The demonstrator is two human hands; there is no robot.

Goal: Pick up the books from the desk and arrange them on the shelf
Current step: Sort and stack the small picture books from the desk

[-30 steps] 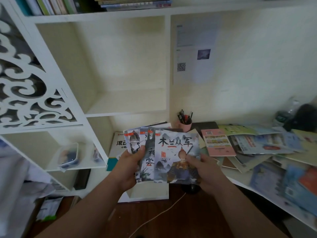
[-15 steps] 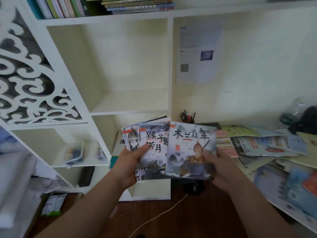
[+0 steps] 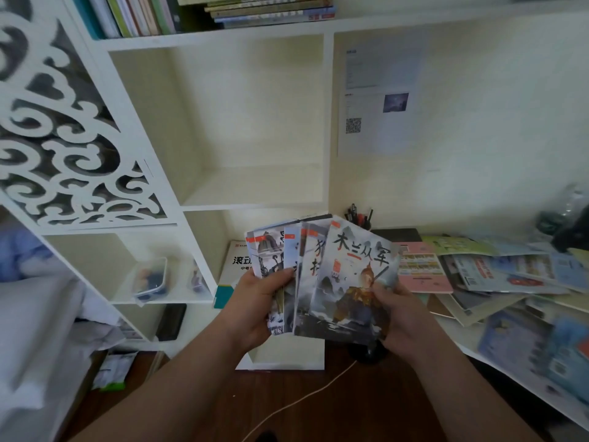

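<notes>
From the head view, I hold a fan of thin books (image 3: 322, 282) in front of my chest, above the dark bench (image 3: 318, 403). My left hand (image 3: 255, 304) grips the left side of the fan, thumb pressed across the covers. My right hand (image 3: 401, 314) pinches the front book (image 3: 353, 282) at its right edge, thumb on the cover, fingers (image 3: 387, 338) curled behind. Neither hand is free.

The books stand nearly upright, long axis up and down, tops leaning a little away from me and splayed to the left. The open cubby (image 3: 255, 186) of the shelf lies straight ahead and above the fan, slightly left of it, so my left hand is the nearer one. I judge the coming move to be squaring the fan into one stack, then lifting it up and forward into that cubby, spines vertical.

Little stands in the way: the cubby's right wall (image 3: 328, 122) is just above the fan's top edge, so the stack must go left of it. Below the cubby a white workbook (image 3: 239, 263) lies in the lower compartment behind my left hand. A pen cup (image 3: 360, 218) stands just behind the fan's top right corner. More books (image 3: 494, 272) lie scattered on the bench to the right, among them a pink one (image 3: 420, 266) just beside the front book. A row of books (image 3: 207, 14) fills the top shelf. A cable (image 3: 302, 400) runs over the bench below my wrists.
</notes>
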